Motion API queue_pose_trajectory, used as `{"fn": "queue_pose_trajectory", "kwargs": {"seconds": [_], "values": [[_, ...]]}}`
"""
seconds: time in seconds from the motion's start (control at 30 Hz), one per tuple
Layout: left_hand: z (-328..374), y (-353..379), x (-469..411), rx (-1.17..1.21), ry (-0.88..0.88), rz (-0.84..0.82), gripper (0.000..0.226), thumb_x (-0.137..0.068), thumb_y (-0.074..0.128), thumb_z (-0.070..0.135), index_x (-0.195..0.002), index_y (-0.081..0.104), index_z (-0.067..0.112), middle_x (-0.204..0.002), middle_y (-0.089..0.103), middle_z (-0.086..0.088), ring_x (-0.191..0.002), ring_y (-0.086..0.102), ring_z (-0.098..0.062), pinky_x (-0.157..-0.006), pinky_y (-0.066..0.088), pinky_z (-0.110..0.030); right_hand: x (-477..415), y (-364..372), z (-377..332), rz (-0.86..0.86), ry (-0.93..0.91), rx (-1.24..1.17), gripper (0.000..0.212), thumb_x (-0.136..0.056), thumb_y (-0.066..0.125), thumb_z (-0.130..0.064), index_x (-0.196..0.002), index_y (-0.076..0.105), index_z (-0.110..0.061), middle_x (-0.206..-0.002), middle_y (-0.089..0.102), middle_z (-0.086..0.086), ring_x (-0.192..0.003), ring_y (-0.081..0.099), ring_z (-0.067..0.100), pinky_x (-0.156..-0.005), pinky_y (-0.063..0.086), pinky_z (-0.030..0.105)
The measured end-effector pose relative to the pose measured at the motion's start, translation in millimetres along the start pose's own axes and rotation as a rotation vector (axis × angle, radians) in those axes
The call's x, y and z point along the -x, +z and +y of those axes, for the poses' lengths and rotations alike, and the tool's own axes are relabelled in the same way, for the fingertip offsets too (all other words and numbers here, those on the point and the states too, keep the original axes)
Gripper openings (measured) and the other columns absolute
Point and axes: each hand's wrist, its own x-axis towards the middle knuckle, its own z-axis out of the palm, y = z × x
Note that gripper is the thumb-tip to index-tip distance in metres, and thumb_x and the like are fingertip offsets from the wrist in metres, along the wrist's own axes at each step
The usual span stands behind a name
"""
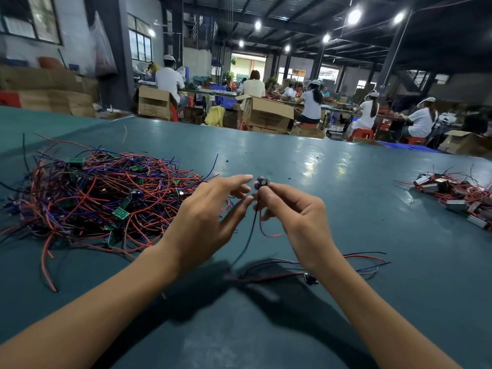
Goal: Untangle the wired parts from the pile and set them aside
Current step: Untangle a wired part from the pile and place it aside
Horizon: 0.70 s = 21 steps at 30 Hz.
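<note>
My right hand [290, 206] pinches one wired part [262, 181] above the worktop [332, 166], left hand [210, 209] fingers loose, pile [93, 193] off left.

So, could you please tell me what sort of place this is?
Most likely an electronics assembly workshop. A tangled pile of wires and green circuit boards lies on the green table, the right hand pinches a wired part, and seated workers with cardboard boxes line benches behind.

Big pile [98, 198] sits on the table's [292, 155] left side, a smaller heap [452, 193] far right, well apart. Between them the right hand [295, 209] holds one wired part [262, 181] just beside the left hand [210, 217]. A few loose parts [311, 278] lie nearer, under the right wrist.
</note>
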Motion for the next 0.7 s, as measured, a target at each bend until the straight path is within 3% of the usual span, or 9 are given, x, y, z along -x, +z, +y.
{"fn": "queue_pose_trajectory", "kwargs": {"seconds": [0.13, 0.2, 0.27, 0.33, 0.43, 0.53, 0.6, 0.7], "values": [[-0.2, -0.1, 3.2, 0.192, -0.182, -0.173, 0.045, -0.096, 0.065, 0.032, -0.136, 0.055, 0.013, -0.110, 0.071, 0.005, -0.101, 0.068, -0.004, -0.091, 0.055, -0.032, -5.5, -5.9, -8.8, -0.007, 0.157, -0.424, 0.024, -0.090, 0.066, -0.016, -0.110, 0.070, -0.002, -0.104, 0.073, 0.019, -0.096, 0.070, 0.029, -0.079, 0.057, 0.034], [0.5, 2.3, 6.4, 0.308, -0.284, -0.278, 0.043, -0.095, 0.065, 0.037, -0.133, 0.058, 0.018, -0.103, 0.073, 0.008, -0.095, 0.071, -0.003, -0.087, 0.057, -0.029, -8.2, -11.3, -11.6, -0.007, 0.165, -0.481, 0.022, -0.093, 0.062, -0.013, -0.114, 0.066, -0.004, -0.112, 0.072, 0.017, -0.102, 0.069, 0.028, -0.078, 0.056, 0.032], [0.3, 6.2, 9.0, 0.344, -0.331, -0.299, 0.029, -0.095, 0.066, 0.028, -0.122, 0.066, 0.017, -0.089, 0.075, 0.006, -0.080, 0.073, -0.007, -0.078, 0.060, -0.032, -10.2, -16.1, -11.3, 0.013, 0.181, -0.498, 0.020, -0.095, 0.060, -0.011, -0.115, 0.062, -0.011, -0.116, 0.072, 0.015, -0.102, 0.068, 0.026, -0.075, 0.054, 0.031], [-0.7, 8.8, 9.3, 0.361, -0.375, -0.262, 0.016, -0.095, 0.068, 0.017, -0.110, 0.073, 0.014, -0.075, 0.073, 0.004, -0.065, 0.070, -0.010, -0.067, 0.059, -0.034, -11.9, -21.0, -8.3, 0.049, 0.213, -0.504, 0.022, -0.095, 0.059, -0.011, -0.116, 0.058, -0.014, -0.117, 0.072, 0.015, -0.100, 0.068, 0.025, -0.073, 0.052, 0.031], [-5.0, 8.3, 6.4, 0.401, -0.485, -0.196, 0.018, -0.095, 0.065, 0.027, -0.103, 0.077, 0.016, -0.064, 0.066, 0.003, -0.055, 0.059, -0.018, -0.055, 0.053, -0.039, -15.9, -31.1, -2.9, 0.097, 0.262, -0.468, 0.019, -0.094, 0.061, -0.011, -0.112, 0.057, -0.015, -0.117, 0.073, 0.015, -0.096, 0.069, 0.024, -0.068, 0.053, 0.029], [-10.3, 4.6, 4.5, 0.422, -0.552, -0.155, 0.025, -0.092, 0.061, 0.039, -0.100, 0.076, 0.022, -0.061, 0.062, -0.002, -0.052, 0.051, -0.026, -0.052, 0.046, -0.040, -19.3, -42.9, 3.7, 0.118, 0.317, -0.375, 0.012, -0.088, 0.067, -0.007, -0.099, 0.064, -0.013, -0.097, 0.073, 0.008, -0.083, 0.068, 0.022, -0.062, 0.052, 0.028], [-15.0, 4.0, 3.6, 0.468, -0.620, -0.116, 0.017, -0.094, 0.062, 0.034, -0.100, 0.075, 0.025, -0.062, 0.063, -0.005, -0.051, 0.048, -0.021, -0.049, 0.044, -0.034, -20.9, -50.2, 7.7, 0.119, 0.349, -0.251, 0.012, -0.083, 0.068, 0.000, -0.090, 0.067, -0.010, -0.081, 0.068, 0.005, -0.071, 0.062, 0.019, -0.057, 0.049, 0.026], [-21.4, 3.7, 3.0, 0.550, -0.688, -0.099, 0.015, -0.098, 0.064, 0.020, -0.106, 0.076, 0.023, -0.066, 0.068, -0.006, -0.055, 0.052, -0.018, -0.052, 0.046, -0.029, -23.8, -58.2, 10.5, 0.125, 0.414, -0.134, 0.014, -0.071, 0.071, 0.002, -0.082, 0.070, -0.006, -0.073, 0.066, 0.007, -0.065, 0.059, 0.016, -0.053, 0.046, 0.023]]}}
